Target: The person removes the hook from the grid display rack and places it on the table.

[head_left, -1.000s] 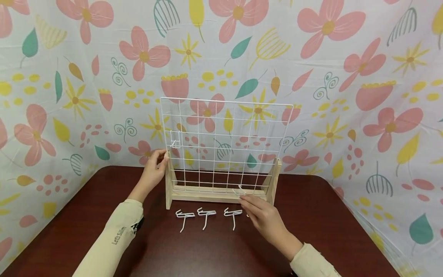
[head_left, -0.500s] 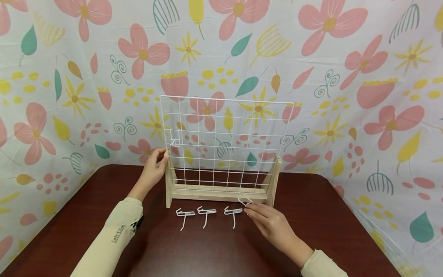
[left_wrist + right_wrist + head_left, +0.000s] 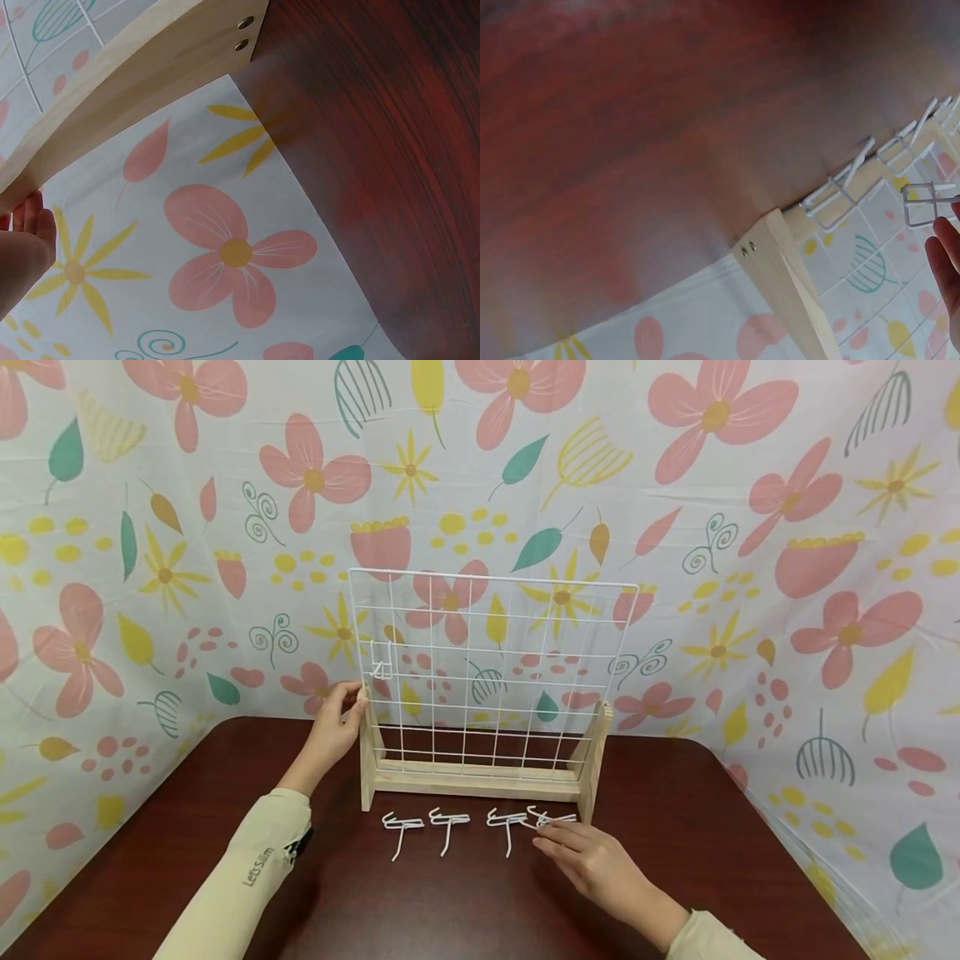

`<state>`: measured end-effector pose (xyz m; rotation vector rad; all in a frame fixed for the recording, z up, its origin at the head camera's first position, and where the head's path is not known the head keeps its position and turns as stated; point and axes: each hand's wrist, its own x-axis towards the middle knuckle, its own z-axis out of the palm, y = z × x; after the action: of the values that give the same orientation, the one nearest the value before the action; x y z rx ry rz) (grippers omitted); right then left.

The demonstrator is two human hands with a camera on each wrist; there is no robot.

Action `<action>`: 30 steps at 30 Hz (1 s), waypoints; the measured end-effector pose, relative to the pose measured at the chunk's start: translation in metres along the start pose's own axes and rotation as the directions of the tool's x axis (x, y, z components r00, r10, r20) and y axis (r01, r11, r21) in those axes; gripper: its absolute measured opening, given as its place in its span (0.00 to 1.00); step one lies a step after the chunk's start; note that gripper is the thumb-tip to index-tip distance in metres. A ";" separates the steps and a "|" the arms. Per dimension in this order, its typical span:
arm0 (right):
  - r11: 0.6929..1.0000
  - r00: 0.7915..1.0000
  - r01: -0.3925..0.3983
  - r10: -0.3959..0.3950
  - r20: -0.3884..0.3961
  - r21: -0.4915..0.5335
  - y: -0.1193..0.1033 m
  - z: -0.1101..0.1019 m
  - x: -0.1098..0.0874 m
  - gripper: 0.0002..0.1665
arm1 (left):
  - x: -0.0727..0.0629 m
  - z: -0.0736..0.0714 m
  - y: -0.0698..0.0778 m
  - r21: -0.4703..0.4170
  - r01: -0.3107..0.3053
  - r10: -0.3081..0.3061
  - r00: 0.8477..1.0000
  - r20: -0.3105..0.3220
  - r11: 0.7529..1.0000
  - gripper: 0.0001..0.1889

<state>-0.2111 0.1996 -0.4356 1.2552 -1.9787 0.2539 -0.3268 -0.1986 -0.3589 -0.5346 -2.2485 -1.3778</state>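
My left hand [image 3: 335, 724] grips the top of the left wooden upright [image 3: 367, 752] of a stand; in the left wrist view its fingers [image 3: 34, 214] lie against the wood. A white wire grid panel [image 3: 480, 652] rises from the stand. One white wire hook [image 3: 382, 670] hangs on the grid at the left. Thumb and fingers of my right hand [image 3: 600, 868] pinch another white hook [image 3: 921, 204], held above the table in front of the stand. Beneath and beside it lie several more hooks: a left one [image 3: 402, 823], a middle one [image 3: 450, 819], and a right one [image 3: 507, 820].
The wooden base bar [image 3: 472, 783] of the stand runs between its two uprights, with the right upright [image 3: 596, 760] behind my right hand. A dark red-brown table [image 3: 420, 918] carries everything. A flower-print cloth [image 3: 480, 477] hangs close behind the table.
My right hand has come down and slightly right with its hook, away from the grid and toward the row of hooks. My left hand has stayed on the upright.
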 end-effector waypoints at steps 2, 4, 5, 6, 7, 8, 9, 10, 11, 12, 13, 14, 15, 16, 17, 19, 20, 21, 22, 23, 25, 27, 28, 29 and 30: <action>1.000 1.000 0.013 -0.013 0.009 -0.006 -0.001 0.001 -0.002 0.23 | 0.000 0.000 0.000 0.004 -0.001 0.001 1.000 0.001 1.000 0.17; 0.999 0.999 0.030 -0.030 0.017 -0.011 -0.002 0.003 -0.004 0.24 | 0.000 0.000 0.000 0.011 0.000 0.000 1.000 0.002 1.000 0.17; 0.999 0.999 0.040 -0.039 0.022 -0.015 -0.002 0.004 -0.005 0.24 | 0.000 0.000 0.000 0.012 0.000 0.000 1.000 0.002 1.000 0.17; 0.999 0.998 0.049 -0.049 0.027 -0.020 -0.002 0.004 -0.005 0.25 | 0.000 0.000 0.000 0.013 0.002 -0.002 1.000 0.001 1.000 0.17; 0.998 0.998 0.055 -0.054 0.034 -0.022 -0.002 0.005 -0.006 0.25 | 0.000 0.000 -0.001 0.011 0.002 -0.002 1.000 0.001 1.000 0.17; 0.998 0.997 0.060 -0.059 0.043 -0.024 -0.003 0.005 -0.007 0.26 | 0.000 0.000 -0.001 0.012 -0.001 0.001 1.000 -0.001 1.000 0.17; 0.997 0.997 0.066 -0.064 0.053 -0.030 -0.003 0.006 -0.007 0.26 | 0.000 0.001 -0.001 0.012 -0.003 0.003 1.000 -0.004 1.000 0.17; 0.997 0.996 0.075 -0.072 0.061 -0.037 -0.002 0.006 -0.008 0.27 | 0.000 0.001 -0.001 0.013 -0.009 0.009 1.000 -0.006 1.000 0.17; 0.996 0.994 0.084 -0.081 0.068 -0.042 -0.002 0.007 -0.008 0.27 | 0.000 0.001 -0.001 0.013 -0.012 0.012 1.000 -0.008 1.000 0.17; 0.994 0.993 0.098 -0.095 0.076 -0.049 -0.002 0.008 -0.009 0.27 | 0.001 0.001 0.000 0.012 -0.015 0.016 1.000 -0.011 1.000 0.17; 0.992 0.991 0.110 -0.105 0.084 -0.056 -0.001 0.008 -0.009 0.28 | 0.001 0.001 0.000 0.012 -0.020 0.020 1.000 -0.011 1.000 0.17; 0.990 0.989 0.126 -0.120 0.090 -0.065 -0.001 0.009 -0.010 0.29 | 0.001 0.001 0.000 0.010 -0.019 0.019 1.000 -0.013 1.000 0.16; 0.987 0.986 0.142 -0.135 0.095 -0.073 0.000 0.010 -0.010 0.29 | 0.001 0.001 0.000 0.012 -0.020 0.020 1.000 -0.013 1.000 0.16; 0.985 0.984 0.156 -0.148 0.102 -0.079 0.000 0.011 -0.011 0.29 | 0.001 0.001 0.000 0.012 -0.018 0.018 1.000 -0.012 1.000 0.16; 0.983 0.982 0.161 -0.151 0.111 -0.085 0.000 0.011 -0.012 0.30 | 0.001 0.001 0.000 0.008 -0.014 0.014 1.000 -0.013 1.000 0.16; 0.983 0.980 0.161 -0.149 0.130 -0.093 -0.001 0.011 -0.012 0.32 | 0.001 0.000 0.000 0.009 -0.014 0.014 1.000 -0.014 1.000 0.16; 0.982 0.979 0.163 -0.149 0.140 -0.098 -0.001 0.011 -0.012 0.32 | 0.001 0.000 0.000 0.009 -0.013 0.013 1.000 -0.016 1.000 0.16; 0.981 0.978 0.162 -0.146 0.149 -0.103 -0.002 0.011 -0.012 0.33 | 0.001 0.000 0.000 0.011 -0.015 0.015 1.000 -0.016 1.000 0.16; 0.981 0.977 0.162 -0.144 0.157 -0.106 -0.003 0.010 -0.012 0.34 | 0.001 0.000 0.000 0.009 -0.013 0.013 1.000 -0.017 1.000 0.16; 0.981 0.976 0.160 -0.141 0.164 -0.108 -0.004 0.010 -0.012 0.34 | 0.001 0.001 -0.001 0.008 -0.011 0.011 1.000 -0.016 1.000 0.16; 0.979 0.973 0.167 -0.145 0.178 -0.114 -0.004 0.010 -0.013 0.34 | 0.001 0.000 -0.001 0.009 -0.009 0.009 1.000 -0.013 1.000 0.17; 0.978 0.971 0.173 -0.149 0.188 -0.119 -0.005 0.011 -0.014 0.33 | 0.001 0.000 -0.002 0.009 -0.006 0.007 1.000 -0.009 1.000 0.17; 0.977 0.970 0.175 -0.150 0.190 -0.119 -0.005 0.011 -0.014 0.32 | 0.001 0.000 -0.002 0.006 -0.002 0.002 1.000 -0.008 1.000 0.17; 0.977 0.970 0.176 -0.152 0.192 -0.120 -0.006 0.011 -0.014 0.31 | 0.001 0.000 -0.002 0.007 -0.003 0.004 1.000 -0.006 1.000 0.17; 0.977 0.970 0.177 -0.152 0.192 -0.120 -0.006 0.011 -0.014 0.29 | 0.002 0.000 -0.001 0.006 -0.003 0.003 1.000 -0.005 1.000 0.17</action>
<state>-0.2080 0.2006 -0.4545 1.3847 -1.9913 -0.0805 -0.3290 -0.1988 -0.3592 -0.5317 -2.2468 -1.3691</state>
